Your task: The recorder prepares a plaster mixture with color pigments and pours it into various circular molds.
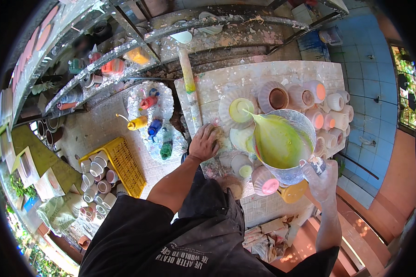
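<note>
My right hand (pixel 321 177) grips the handle side of a white, paint-stained pouring jug (pixel 284 171), which is tilted left. Yellow-green liquid (pixel 282 138) fills much of it and runs over the lip into a fluted whitish pot (pixel 224 107), where green liquid shows. My left hand (pixel 204 142) rests on the table's left part with its fingers laid on the surface, holding nothing. Just below the jug's lip is another pot (pixel 235 138) with pale green in it, partly hidden by the jug. A smaller pot (pixel 241 162) with green inside stands nearer me.
Several fluted pots (pixel 339 119) crowd the table's right side, some with pink or orange insides. A paint-stained tube (pixel 186 71) lies at the left edge. Colored bottles (pixel 155 127) stand on a low surface to the left, near a yellow crate (pixel 131 159). Shelving (pixel 120 53) spans the back.
</note>
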{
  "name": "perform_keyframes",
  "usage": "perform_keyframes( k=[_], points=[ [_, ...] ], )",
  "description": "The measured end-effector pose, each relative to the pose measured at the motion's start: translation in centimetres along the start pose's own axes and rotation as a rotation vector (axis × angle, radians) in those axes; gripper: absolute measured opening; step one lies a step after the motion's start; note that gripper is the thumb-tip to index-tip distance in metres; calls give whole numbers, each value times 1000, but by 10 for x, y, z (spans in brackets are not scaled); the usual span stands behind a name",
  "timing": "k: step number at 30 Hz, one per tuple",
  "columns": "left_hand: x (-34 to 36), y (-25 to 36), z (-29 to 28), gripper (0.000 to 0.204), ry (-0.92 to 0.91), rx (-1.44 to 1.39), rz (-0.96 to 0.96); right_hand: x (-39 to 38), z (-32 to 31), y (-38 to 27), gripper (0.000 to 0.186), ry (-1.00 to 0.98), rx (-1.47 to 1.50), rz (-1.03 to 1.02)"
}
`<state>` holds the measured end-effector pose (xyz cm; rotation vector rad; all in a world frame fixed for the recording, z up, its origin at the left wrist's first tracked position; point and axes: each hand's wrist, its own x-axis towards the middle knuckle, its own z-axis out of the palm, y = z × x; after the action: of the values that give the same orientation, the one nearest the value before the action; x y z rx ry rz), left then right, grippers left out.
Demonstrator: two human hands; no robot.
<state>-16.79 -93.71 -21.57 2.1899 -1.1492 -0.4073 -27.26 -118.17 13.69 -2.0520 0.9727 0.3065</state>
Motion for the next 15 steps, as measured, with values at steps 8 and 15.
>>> perform_keyframes(
  k=[8,15],
  points=[
    [2,3,-5,56,-15,-1,2,-3,-1,5,20,30,43,-31],
    [1,1,0,56,56,1,41,-8,8,4,28,204,192,-116]
  ],
)
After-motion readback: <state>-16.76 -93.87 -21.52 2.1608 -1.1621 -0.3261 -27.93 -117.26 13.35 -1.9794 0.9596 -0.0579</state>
